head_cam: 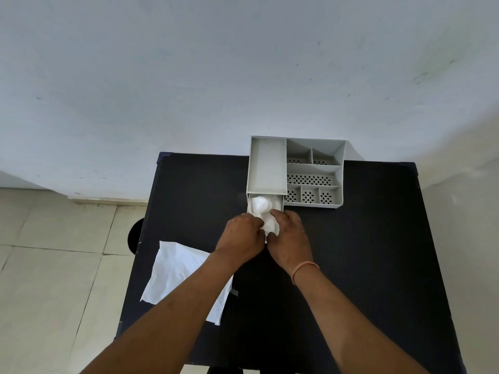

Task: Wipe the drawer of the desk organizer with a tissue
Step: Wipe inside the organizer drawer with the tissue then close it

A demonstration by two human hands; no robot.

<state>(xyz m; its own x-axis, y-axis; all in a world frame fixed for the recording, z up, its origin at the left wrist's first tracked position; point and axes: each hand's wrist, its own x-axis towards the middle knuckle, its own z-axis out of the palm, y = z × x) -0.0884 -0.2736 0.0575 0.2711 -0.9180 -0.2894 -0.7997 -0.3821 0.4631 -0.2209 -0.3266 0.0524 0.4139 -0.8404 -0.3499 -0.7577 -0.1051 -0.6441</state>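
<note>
Fingers of your left hand are bunching the crumpled white tissue while your right hand is curling closed beside it at the drawer front. That drawer is lying just ahead of both hands, pulled toward you from the grey plastic desk organizer, its long axis running away from you. Soft paper is meeting smooth walls. A flat tissue sheet is resting on the black bench, left.
</note>
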